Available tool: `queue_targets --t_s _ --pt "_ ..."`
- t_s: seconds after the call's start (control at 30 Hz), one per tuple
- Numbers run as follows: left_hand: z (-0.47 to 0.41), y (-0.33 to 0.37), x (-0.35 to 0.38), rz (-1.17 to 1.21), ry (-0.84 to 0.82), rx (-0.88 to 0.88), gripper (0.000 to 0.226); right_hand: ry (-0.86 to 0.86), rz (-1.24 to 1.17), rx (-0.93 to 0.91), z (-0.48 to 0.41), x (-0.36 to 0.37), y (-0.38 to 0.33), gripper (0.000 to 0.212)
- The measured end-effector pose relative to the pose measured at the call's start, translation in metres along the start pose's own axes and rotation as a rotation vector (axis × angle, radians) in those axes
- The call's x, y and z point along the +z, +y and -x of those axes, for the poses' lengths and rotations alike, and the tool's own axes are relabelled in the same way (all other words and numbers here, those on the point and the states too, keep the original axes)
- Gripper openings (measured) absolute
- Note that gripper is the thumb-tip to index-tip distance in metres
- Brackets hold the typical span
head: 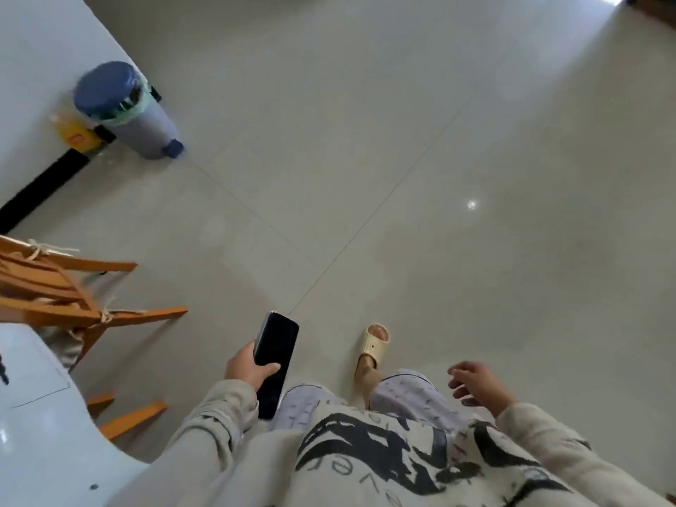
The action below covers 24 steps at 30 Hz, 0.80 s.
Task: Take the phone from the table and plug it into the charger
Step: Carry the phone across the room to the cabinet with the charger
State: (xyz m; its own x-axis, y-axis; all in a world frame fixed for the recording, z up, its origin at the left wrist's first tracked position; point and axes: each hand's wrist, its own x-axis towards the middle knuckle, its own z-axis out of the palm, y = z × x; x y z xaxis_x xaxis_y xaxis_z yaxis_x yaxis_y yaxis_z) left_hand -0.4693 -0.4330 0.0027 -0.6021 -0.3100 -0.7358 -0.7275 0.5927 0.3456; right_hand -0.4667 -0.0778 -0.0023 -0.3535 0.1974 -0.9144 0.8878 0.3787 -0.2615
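Note:
A black phone with a dark screen is gripped in my left hand, screen up, held low in front of my body above the floor. My right hand hangs at the lower right with its fingers loosely apart and nothing in it. No charger shows in this view. The white table is at the lower left, behind my left arm.
Wooden chairs stand beside the table at the left. A grey pedal bin with a blue lid sits against the white wall at the upper left. Pale tiled floor stretches ahead; my foot in a cream slipper is stepping forward.

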Motion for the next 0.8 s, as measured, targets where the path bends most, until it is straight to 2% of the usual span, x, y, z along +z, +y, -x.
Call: queue_targets --t_s 0.27,0.47,0.8 --pt "-0.052 0.081 -0.005 0.001 0.054 -0.126 0.036 0.013 -0.078 -0.149 -0.045 -0.088 -0.113 0.014" --pt "-0.12 0.176 -0.017 -0.009 0.045 -0.124 0.035 0.022 -0.136 -0.117 -0.086 -0.126 -0.173 0.014" --pt "-0.243 0.421 -0.062 -0.159 -0.062 0.148 0.041 0.115 -0.339 0.074 -0.129 -0.196 -0.258 0.015"
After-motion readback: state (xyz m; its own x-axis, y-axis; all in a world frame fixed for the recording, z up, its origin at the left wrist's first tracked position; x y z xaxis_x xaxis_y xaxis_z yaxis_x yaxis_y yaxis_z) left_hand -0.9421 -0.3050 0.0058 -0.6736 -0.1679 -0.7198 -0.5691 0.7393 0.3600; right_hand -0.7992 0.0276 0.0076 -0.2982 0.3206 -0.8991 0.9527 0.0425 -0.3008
